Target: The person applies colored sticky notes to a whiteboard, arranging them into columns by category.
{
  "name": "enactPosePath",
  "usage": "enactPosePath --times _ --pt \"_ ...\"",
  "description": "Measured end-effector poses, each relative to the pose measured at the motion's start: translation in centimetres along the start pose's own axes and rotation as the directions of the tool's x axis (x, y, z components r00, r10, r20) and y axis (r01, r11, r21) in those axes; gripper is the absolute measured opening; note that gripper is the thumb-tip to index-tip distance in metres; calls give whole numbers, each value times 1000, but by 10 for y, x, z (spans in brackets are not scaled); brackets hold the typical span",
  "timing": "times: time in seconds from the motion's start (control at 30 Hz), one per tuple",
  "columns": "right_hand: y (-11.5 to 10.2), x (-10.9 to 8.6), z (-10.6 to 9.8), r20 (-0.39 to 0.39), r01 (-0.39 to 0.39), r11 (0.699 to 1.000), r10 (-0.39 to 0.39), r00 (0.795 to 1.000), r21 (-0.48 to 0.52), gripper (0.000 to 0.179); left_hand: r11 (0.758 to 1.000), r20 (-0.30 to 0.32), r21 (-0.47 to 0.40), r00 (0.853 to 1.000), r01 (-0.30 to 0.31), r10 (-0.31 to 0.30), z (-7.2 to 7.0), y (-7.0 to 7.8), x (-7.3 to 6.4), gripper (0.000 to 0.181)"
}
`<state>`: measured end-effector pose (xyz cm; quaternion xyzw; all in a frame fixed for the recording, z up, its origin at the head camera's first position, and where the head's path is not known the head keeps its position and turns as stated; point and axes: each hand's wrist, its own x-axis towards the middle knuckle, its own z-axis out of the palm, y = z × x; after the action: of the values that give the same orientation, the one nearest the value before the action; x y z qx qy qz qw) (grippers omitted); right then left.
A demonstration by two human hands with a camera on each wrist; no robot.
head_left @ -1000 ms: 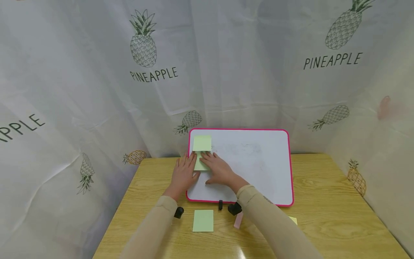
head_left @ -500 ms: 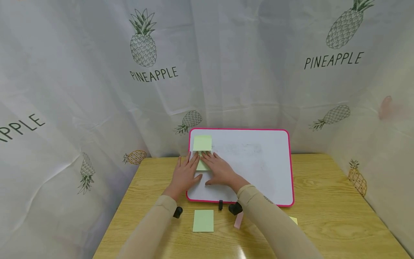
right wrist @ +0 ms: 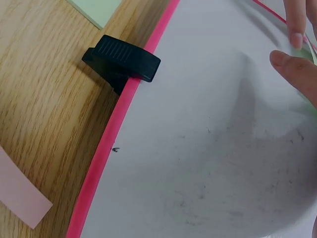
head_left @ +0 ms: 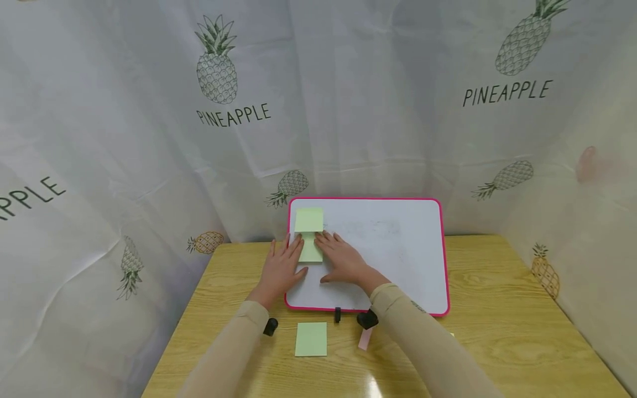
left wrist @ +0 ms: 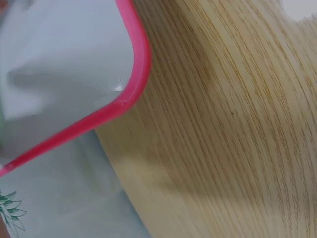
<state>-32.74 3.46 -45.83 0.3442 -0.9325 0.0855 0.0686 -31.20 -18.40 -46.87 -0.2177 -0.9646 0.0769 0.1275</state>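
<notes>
A whiteboard (head_left: 388, 260) with a pink frame leans tilted at the back of the table. Two pale green sticky notes are on its left part, an upper note (head_left: 309, 219) directly above a lower note (head_left: 311, 253). My left hand (head_left: 280, 271) lies spread, its fingertips at the lower note's left edge. From the other side, the fingertips of my right hand (head_left: 345, 261) touch that note's right edge, fingers extended. In the right wrist view, a thumb (right wrist: 294, 69) shows near the green paper. The left wrist view shows mostly the board's corner (left wrist: 133, 84) and bare wood.
A green sticky note pad (head_left: 311, 339) lies on the wooden table (head_left: 507, 315) before the board. A pink paper strip (head_left: 365, 339) is beside my right forearm. A black clip (right wrist: 121, 57) grips the board's lower edge. A pineapple-print curtain (head_left: 368, 110) hangs behind.
My right hand has slid slightly right, uncovering more of the lower note. The left hand stays nearly in place after a small shift, and the notes keep their positions on the board.
</notes>
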Motion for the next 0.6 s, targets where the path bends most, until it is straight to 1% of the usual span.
enactPosePath --times 0.07,0.17,0.3,0.53,0.6 --pt "1 -2 -1 -1 -10 1000 10 1000 3 112 1000 -6 4 1000 0 0 0 0 -1 79" --pt "3 -5 -3 3 -26 1000 26 1000 14 112 1000 -19 -21 1000 -3 2 -2 1 -2 79" --pt "5 -10 -4 7 -32 999 32 999 31 112 999 -13 -36 1000 3 -3 -3 2 -3 80" --pt "9 -18 -1 -6 -42 998 42 999 44 112 996 -4 -82 1000 24 -24 2 0 -9 77" --pt "9 -20 1 -7 -38 998 39 999 55 112 997 0 -76 1000 23 -23 4 0 -11 76"
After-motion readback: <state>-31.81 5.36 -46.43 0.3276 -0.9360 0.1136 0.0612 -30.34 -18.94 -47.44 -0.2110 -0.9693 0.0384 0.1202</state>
